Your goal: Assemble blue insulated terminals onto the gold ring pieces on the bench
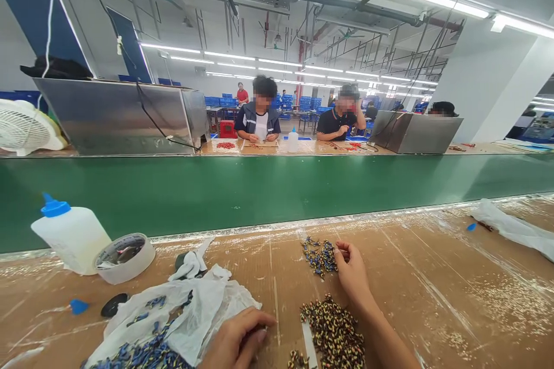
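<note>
My right hand (352, 271) is at the right edge of a small pile of blue-and-yellow parts (319, 256). Its thumb and index finger are close together, and whatever is between them is too small to make out. Low in the view, my left hand (242, 334) hovers beside a crumpled white plastic bag (203, 305). Its index finger stretches rightward with the thumb apart below, and nothing shows between them. Loose blue parts (147, 351) lie on the bag. A larger heap of dark-and-yellow parts (335, 328) sits between my hands, with a few more parts (298, 359) beside it.
At left stand a blue-capped squeeze bottle (71, 236) and a tape roll (125, 259), near a black round cap (115, 304). A green conveyor belt (259, 190) runs beyond my cardboard-covered table (415, 277). Across it sit two co-workers (259, 118) between metal housings (130, 118).
</note>
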{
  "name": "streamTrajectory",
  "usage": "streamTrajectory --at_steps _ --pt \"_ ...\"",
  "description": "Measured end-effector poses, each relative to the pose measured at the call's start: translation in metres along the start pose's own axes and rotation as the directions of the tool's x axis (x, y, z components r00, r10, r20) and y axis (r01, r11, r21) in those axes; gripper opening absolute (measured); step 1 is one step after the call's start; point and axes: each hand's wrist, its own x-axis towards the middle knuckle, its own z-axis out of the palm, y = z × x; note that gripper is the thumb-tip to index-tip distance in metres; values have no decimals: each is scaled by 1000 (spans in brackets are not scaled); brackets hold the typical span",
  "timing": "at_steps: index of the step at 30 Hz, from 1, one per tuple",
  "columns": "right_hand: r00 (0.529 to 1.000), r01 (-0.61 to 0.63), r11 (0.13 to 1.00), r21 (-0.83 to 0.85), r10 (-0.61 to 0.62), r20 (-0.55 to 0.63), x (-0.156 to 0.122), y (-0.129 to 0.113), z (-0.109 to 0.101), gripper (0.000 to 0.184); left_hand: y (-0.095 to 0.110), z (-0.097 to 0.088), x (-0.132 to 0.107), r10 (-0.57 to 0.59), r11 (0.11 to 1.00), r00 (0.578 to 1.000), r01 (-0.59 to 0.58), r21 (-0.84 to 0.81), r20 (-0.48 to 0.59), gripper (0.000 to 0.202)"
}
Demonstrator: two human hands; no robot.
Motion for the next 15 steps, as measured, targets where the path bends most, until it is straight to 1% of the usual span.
streamTrajectory --at_steps 3,5,8,11,15 --pt "1000 9 1000 -3 -9 6 0 1 0 32 4 -4 1 -111 992 992 114 -46 62 27" --pt "1000 11 1000 -9 -11 13 0 1 0 33 8 -6 2 -147 983 985 155 -95 86 26" --pt "1000 15 1000 -21 -14 21 -1 0 0 33 11 -6 4 -155 971 982 172 -164 109 26" --pt "999 22 999 -31 -22 24 -1 0 0 32 9 -4 5 -174 957 972 204 -206 156 26" --pt "999 27 999 -48 -26 20 0 3 -1 32 7 -4 6 -188 965 969 212 -154 159 24"
